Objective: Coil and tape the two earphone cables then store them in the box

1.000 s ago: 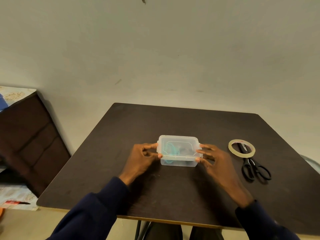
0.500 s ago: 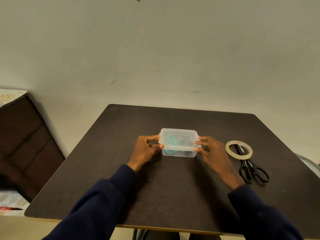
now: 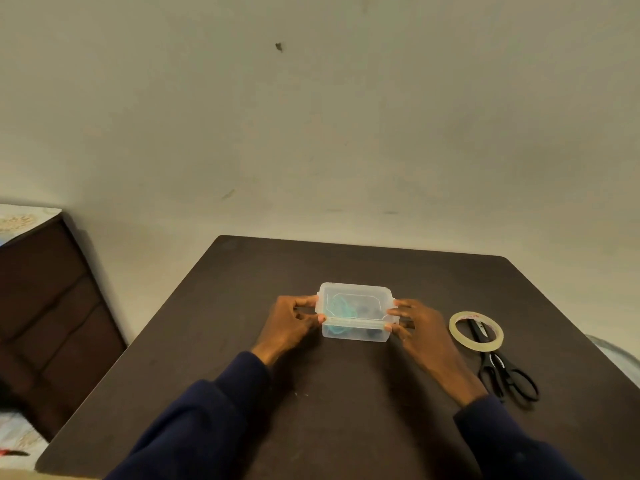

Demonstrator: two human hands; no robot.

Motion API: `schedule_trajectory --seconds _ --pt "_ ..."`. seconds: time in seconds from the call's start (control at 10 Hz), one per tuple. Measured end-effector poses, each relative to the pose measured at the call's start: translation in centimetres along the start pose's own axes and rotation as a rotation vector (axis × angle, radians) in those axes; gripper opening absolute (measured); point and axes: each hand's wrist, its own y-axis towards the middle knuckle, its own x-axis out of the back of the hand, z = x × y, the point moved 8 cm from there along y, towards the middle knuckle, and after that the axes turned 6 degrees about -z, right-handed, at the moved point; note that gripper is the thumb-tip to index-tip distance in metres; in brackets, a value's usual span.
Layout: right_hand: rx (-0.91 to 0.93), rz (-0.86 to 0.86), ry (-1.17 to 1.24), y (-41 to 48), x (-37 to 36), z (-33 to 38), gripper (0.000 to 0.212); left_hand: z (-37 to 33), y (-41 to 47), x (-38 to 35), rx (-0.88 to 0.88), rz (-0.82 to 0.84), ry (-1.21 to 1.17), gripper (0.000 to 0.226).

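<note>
1. Unmoved since before, the left hand [image 3: 291, 323] and right hand [image 3: 422, 327] pinch the box [image 3: 356, 299] at its short ends, fingers curled.
2. Clear, rectangular, lidded plastic, it sits centrally on the smooth dark table [image 3: 242, 289], a teal cable [image 3: 341, 308] coiled inside.
3. To its right, a translucent tape ring [image 3: 457, 329] overlaps black scissors [image 3: 490, 363].

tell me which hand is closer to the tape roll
Right. The right hand holds the box at its right end, beside the tape roll; the left hand holds its other end, farther away.

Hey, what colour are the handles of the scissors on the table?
Black. The head view, the only one, shows the scissors plainly.
</note>
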Motion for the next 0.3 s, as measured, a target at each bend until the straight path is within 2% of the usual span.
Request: schedule_trajectory --seconds 0.1,0.2,0.3 --pt "0.003 0.013 -0.022 0.4 0.1 -0.1 0.034 -0.8 0.2 -0.1 0.004 0.048 0.003 0.027" --pt "0.031 0.044 -0.070 1.3 -0.5 -0.8 0.035 -1.2 1.5 0.2 -0.016 0.098 0.147 0.023" --pt "0.003 0.116 -0.118 2.7 -0.2 -0.9 0.045 -2.7 3.2 0.6 -0.038 0.115 0.335 0.015"
